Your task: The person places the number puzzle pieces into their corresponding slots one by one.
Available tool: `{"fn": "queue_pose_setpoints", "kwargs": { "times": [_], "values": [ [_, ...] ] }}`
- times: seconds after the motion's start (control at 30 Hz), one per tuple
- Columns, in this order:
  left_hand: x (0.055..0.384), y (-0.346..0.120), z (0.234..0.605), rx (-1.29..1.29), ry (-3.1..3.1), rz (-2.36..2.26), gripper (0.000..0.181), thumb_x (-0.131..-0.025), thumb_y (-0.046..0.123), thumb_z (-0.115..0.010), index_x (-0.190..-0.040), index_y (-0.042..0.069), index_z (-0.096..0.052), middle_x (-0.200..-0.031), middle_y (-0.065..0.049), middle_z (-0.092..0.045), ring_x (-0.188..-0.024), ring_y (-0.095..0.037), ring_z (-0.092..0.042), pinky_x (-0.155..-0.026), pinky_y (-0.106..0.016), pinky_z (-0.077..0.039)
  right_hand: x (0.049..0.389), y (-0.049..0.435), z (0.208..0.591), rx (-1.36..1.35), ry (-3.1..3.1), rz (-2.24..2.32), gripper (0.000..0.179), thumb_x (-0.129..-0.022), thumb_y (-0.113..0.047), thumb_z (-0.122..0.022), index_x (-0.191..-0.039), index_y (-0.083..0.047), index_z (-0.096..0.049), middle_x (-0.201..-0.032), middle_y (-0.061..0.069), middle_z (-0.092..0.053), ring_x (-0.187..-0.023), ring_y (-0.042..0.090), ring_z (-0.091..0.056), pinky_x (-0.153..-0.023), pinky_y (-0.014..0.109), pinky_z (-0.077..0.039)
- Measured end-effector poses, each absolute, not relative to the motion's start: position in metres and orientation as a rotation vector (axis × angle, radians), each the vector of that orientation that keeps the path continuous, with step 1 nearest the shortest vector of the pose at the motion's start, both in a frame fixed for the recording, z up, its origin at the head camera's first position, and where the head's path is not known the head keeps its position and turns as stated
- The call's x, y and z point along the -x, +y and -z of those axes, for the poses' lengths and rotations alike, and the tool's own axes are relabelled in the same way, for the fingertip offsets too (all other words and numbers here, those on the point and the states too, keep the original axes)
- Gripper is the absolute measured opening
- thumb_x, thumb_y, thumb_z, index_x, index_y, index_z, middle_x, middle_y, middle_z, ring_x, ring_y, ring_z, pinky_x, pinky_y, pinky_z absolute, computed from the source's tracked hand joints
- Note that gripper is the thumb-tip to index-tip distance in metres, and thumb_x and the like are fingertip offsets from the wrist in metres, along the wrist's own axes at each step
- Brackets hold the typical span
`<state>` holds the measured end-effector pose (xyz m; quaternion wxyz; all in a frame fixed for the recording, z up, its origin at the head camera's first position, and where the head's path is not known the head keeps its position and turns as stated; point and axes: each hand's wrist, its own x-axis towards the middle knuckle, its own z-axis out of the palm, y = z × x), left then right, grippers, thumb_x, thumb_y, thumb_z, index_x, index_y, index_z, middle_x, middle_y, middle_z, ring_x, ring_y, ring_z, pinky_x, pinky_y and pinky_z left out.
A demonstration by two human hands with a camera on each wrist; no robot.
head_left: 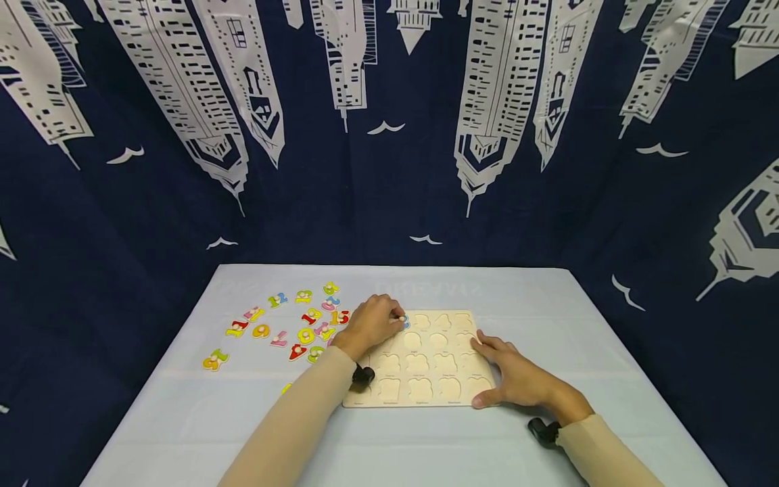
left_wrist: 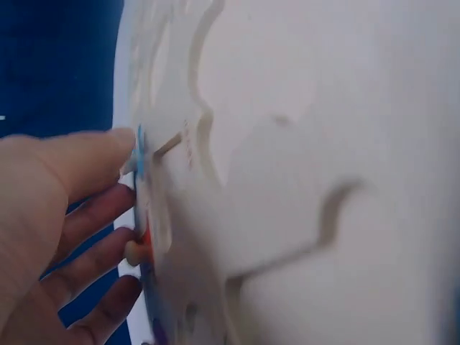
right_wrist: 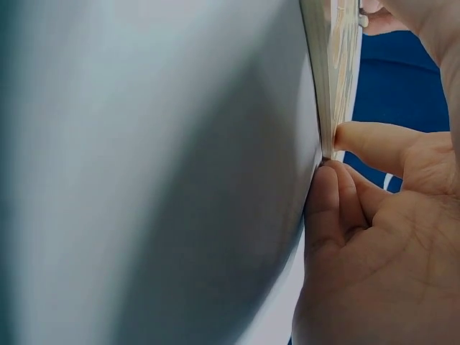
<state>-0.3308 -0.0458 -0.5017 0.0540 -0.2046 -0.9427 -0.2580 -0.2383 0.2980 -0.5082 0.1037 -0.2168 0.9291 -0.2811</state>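
A pale wooden number puzzle board (head_left: 447, 368) with rows of cut-out recesses lies on the white table. Over its upper left part, my left hand (head_left: 370, 323) pinches a small blue number piece (head_left: 406, 322) between thumb and fingertips. That blue piece (left_wrist: 140, 154) shows edge-on in the left wrist view, close over the board, so its digit is hidden. Below it there, a red piece with a peg (left_wrist: 147, 241) is seen beside the curled fingers. My right hand (head_left: 511, 372) grips the board's right edge, thumb near the lower corner and fingers farther up the side.
Left of the board, several bright number pieces are scattered, among them a red and yellow 15 (head_left: 339, 318), an orange 9 (head_left: 261, 331) and a blue and yellow 12 (head_left: 277, 299). My left forearm (head_left: 298, 419) passes over the board's lower left corner. A dark blue patterned cloth (head_left: 377, 203) hangs behind.
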Motion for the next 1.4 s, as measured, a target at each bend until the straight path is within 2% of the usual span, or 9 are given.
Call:
{"fn": "queue_pose_setpoints", "kwargs": {
  "times": [0.13, 0.3, 0.43, 0.53, 0.73, 0.97, 1.1, 1.3, 1.4],
  "values": [
    [0.325, -0.058, 0.5, 0.671, -2.878, 0.874, 0.032, -0.106, 0.024, -0.088, -0.136, 0.013, -0.084, -0.13, -0.005, -0.081, -0.121, -0.025, -0.078, -0.108, -0.046, -0.064, 0.238, 0.3, 0.51, 0.647, 2.741, 0.831, 0.136, -0.076, -0.053, -0.109, -0.176, 0.006, -0.04, -0.19, 0.033, -0.025, -0.169, 0.061, -0.031, -0.136, 0.078, -0.033],
    [0.315, -0.083, 0.495, 0.655, -2.871, 0.933, 0.026, -0.106, 0.022, -0.087, -0.13, 0.012, -0.085, -0.124, -0.005, -0.081, -0.105, -0.022, -0.074, -0.095, -0.041, -0.062, 0.237, 0.299, 0.512, 0.645, 2.735, 0.849, 0.135, -0.076, -0.053, -0.109, -0.176, 0.006, -0.04, -0.19, 0.032, -0.025, -0.169, 0.061, -0.031, -0.136, 0.078, -0.032],
    [0.304, -0.108, 0.494, 0.634, -2.87, 0.932, 0.025, -0.106, 0.02, -0.087, -0.129, 0.012, -0.086, -0.122, -0.004, -0.082, -0.103, -0.021, -0.072, -0.096, -0.04, -0.061, 0.236, 0.299, 0.514, 0.641, 2.736, 0.849, 0.135, -0.076, -0.053, -0.109, -0.176, 0.005, -0.04, -0.19, 0.032, -0.025, -0.169, 0.06, -0.031, -0.136, 0.078, -0.032],
    [0.294, -0.128, 0.494, 0.637, -2.884, 0.907, 0.027, -0.107, 0.022, -0.086, -0.132, 0.013, -0.085, -0.126, -0.003, -0.082, -0.112, -0.023, -0.074, -0.104, -0.044, -0.063, 0.235, 0.299, 0.515, 0.641, 2.733, 0.846, 0.135, -0.076, -0.052, -0.109, -0.176, 0.006, -0.04, -0.19, 0.032, -0.025, -0.169, 0.061, -0.031, -0.136, 0.078, -0.032],
    [0.277, -0.163, 0.489, 0.659, -2.911, 0.843, 0.033, -0.106, 0.023, -0.088, -0.138, 0.016, -0.084, -0.143, -0.003, -0.081, -0.147, -0.034, -0.071, -0.127, -0.056, -0.057, 0.235, 0.3, 0.514, 0.633, 2.729, 0.84, 0.136, -0.076, -0.053, -0.109, -0.177, 0.005, -0.04, -0.19, 0.032, -0.025, -0.169, 0.061, -0.031, -0.136, 0.078, -0.032],
    [0.267, -0.197, 0.488, 0.693, -2.906, 0.792, 0.029, -0.104, 0.022, -0.091, -0.132, 0.015, -0.086, -0.128, -0.002, -0.083, -0.115, -0.026, -0.075, -0.108, -0.05, -0.064, 0.238, 0.302, 0.511, 0.642, 2.749, 0.82, 0.136, -0.075, -0.052, -0.11, -0.177, 0.005, -0.04, -0.19, 0.031, -0.026, -0.169, 0.06, -0.031, -0.136, 0.077, -0.033],
    [0.264, -0.213, 0.492, 0.705, -2.906, 0.771, 0.025, -0.103, 0.021, -0.092, -0.127, 0.016, -0.087, -0.121, 0.003, -0.083, -0.11, -0.02, -0.074, -0.109, -0.048, -0.065, 0.239, 0.302, 0.511, 0.649, 2.747, 0.821, 0.136, -0.075, -0.053, -0.109, -0.177, 0.006, -0.04, -0.19, 0.032, -0.026, -0.169, 0.059, -0.032, -0.136, 0.077, -0.033],
    [0.261, -0.227, 0.498, 0.77, -2.913, 0.791, 0.02, -0.103, 0.019, -0.092, -0.122, 0.021, -0.089, -0.114, 0.01, -0.082, -0.097, -0.012, -0.067, -0.088, -0.028, -0.061, 0.239, 0.301, 0.511, 0.646, 2.75, 0.823, 0.136, -0.075, -0.053, -0.11, -0.176, 0.006, -0.04, -0.19, 0.031, -0.027, -0.169, 0.059, -0.033, -0.136, 0.076, -0.034],
    [0.261, -0.229, 0.5, 0.804, -2.908, 0.811, 0.018, -0.104, 0.017, -0.09, -0.12, 0.026, -0.09, -0.115, 0.014, -0.082, -0.099, -0.008, -0.068, -0.089, -0.026, -0.061, 0.238, 0.301, 0.511, 0.644, 2.75, 0.825, 0.136, -0.075, -0.052, -0.109, -0.177, 0.006, -0.04, -0.19, 0.031, -0.027, -0.169, 0.059, -0.032, -0.136, 0.077, -0.033]
  ]
}}
